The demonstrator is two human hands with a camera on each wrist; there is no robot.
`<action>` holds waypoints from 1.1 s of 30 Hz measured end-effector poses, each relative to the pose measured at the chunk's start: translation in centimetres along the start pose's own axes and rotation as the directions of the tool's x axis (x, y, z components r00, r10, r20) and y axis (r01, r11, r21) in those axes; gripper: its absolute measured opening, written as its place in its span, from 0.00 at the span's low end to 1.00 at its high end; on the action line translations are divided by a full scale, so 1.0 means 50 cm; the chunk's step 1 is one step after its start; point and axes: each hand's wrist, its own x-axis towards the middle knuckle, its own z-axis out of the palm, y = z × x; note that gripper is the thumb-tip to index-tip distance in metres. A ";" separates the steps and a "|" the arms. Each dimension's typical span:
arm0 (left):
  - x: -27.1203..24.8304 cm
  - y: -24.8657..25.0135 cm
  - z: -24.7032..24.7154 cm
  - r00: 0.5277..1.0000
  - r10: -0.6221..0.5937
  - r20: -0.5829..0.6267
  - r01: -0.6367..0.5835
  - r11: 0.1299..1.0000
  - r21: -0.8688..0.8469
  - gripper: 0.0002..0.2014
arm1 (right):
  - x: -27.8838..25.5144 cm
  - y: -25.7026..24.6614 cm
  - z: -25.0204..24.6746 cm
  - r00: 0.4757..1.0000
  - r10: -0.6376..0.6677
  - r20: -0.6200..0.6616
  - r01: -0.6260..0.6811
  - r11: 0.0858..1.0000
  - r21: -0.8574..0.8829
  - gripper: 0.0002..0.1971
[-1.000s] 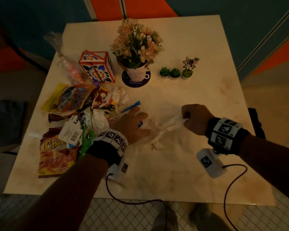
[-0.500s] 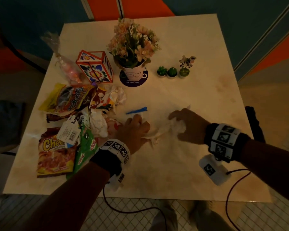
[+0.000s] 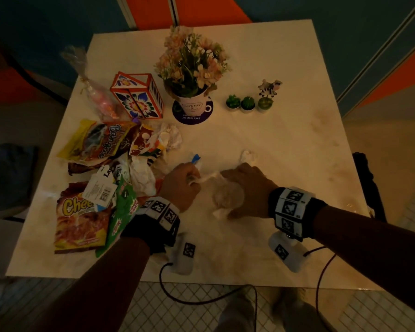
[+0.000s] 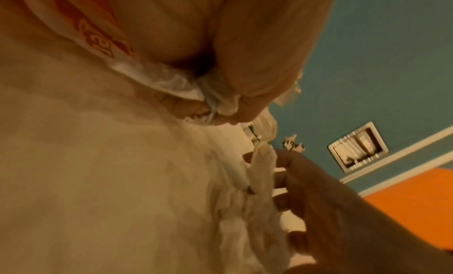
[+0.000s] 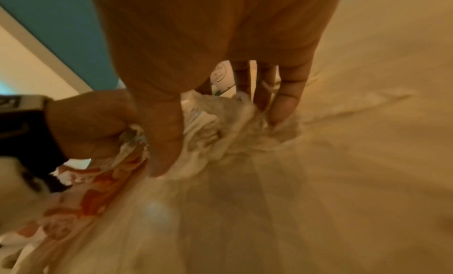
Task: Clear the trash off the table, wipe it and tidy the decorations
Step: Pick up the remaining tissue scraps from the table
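left hand [image 3: 183, 182] clenching crumpled tissue [image 3: 227, 195], right hand [image 3: 248, 188] fingers spread atop it

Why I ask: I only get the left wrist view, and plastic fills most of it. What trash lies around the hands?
Observer: In the head view, a pile of snack wrappers covers the table just left of the left hand, which grips one end of the white plastic bag.
Operator: Anything loose on the other side?
Observer: Yes, a crumpled tissue lies alone just beyond the right hand.
Operator: What is that hand's thumb doing?
Observer: The right wrist view shows it pressing down into the bag, with the fingers nearly straight.
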 end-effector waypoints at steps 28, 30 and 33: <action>0.008 0.104 -0.131 0.980 -0.200 -0.018 0.136 0.727 -0.673 0.06 | 0.085 0.081 -0.092 0.992 0.125 -0.014 -0.125 0.992 -0.027 0.23; 0.001 0.097 -0.134 0.972 -0.223 -0.074 0.108 0.704 -0.701 0.16 | 0.066 0.083 -0.076 0.996 0.093 -0.013 -0.093 0.995 -0.031 0.31; -0.005 0.099 -0.139 0.971 -0.233 -0.048 0.120 0.655 -0.746 0.12 | 0.044 0.094 -0.049 1.000 0.008 0.010 -0.007 0.997 -0.075 0.24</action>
